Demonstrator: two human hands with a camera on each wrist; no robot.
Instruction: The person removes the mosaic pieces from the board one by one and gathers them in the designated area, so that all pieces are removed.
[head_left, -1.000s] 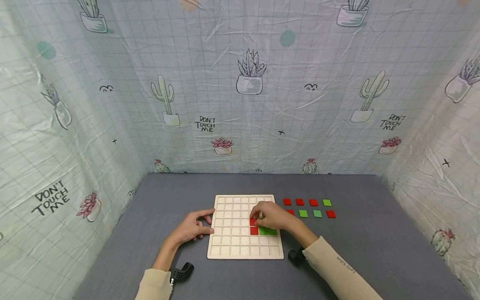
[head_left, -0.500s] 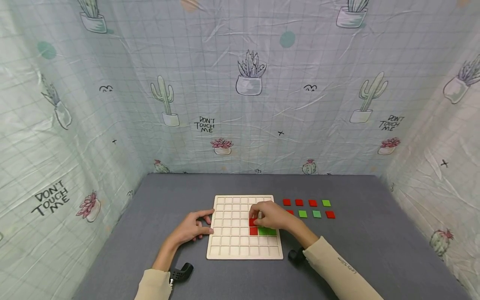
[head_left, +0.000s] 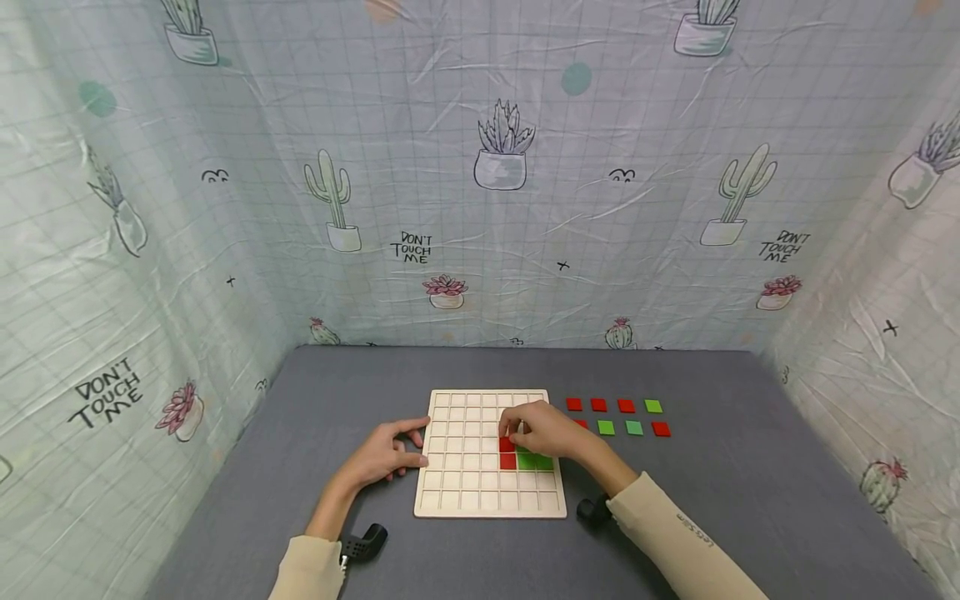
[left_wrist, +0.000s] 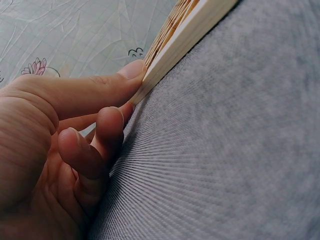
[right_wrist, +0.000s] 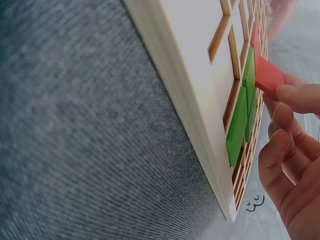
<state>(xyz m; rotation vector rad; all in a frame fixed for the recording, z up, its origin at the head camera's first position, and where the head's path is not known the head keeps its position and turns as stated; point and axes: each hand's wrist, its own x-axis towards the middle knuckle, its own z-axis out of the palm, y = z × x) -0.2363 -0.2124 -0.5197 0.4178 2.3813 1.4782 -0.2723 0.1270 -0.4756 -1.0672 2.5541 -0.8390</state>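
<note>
A wooden grid board (head_left: 461, 481) lies flat on the grey table. My left hand (head_left: 378, 454) touches its left edge with thumb and a fingertip; in the left wrist view the thumb of that hand (left_wrist: 75, 115) rests against the board's edge (left_wrist: 175, 47). Over the board's right half, my right hand (head_left: 547, 431) pinches a red square tile (right_wrist: 269, 76) between thumb and finger, tilted against the grid, as the right wrist view shows. Beside it sit green tiles (right_wrist: 239, 127) in the board's cells, and another red tile (head_left: 508, 461) lies left of them.
Right of the board, loose tiles lie in two rows: several red ones (head_left: 626, 406), light green ones (head_left: 606, 427) and a bluish-green one (head_left: 634, 428). A patterned cloth (head_left: 562, 200) hangs behind and at both sides of the table (head_left: 712, 483).
</note>
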